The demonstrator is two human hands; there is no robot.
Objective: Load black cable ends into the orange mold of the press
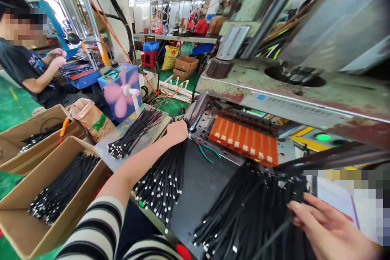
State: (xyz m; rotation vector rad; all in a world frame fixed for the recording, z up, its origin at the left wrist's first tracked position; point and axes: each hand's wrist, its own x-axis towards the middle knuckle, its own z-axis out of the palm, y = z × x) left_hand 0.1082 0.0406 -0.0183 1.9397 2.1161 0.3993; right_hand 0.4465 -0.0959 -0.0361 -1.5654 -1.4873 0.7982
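My left hand (177, 132) is closed at the upper end of a bundle of black cables (163, 174) with small metal plugs, which fans out toward me over the dark table; its fingertips are hidden. At the right, my right hand (327, 221) pinches a black cable (276, 235) between thumb and fingers, above a large spread of black cables (243, 207). Between the two bundles lie teal-handled pliers (210, 152). Behind them, an orange mold (243, 140) with a row of pale tabs rests on the press bed.
The press's heavy plate (292, 101) and slanted columns overhang the mold. More cables (134, 132) lie on a board at the left, beside a pink fan (121, 91). Cardboard boxes (88, 187) of cables stand lower left. A co-worker (27, 65) sits at the far left.
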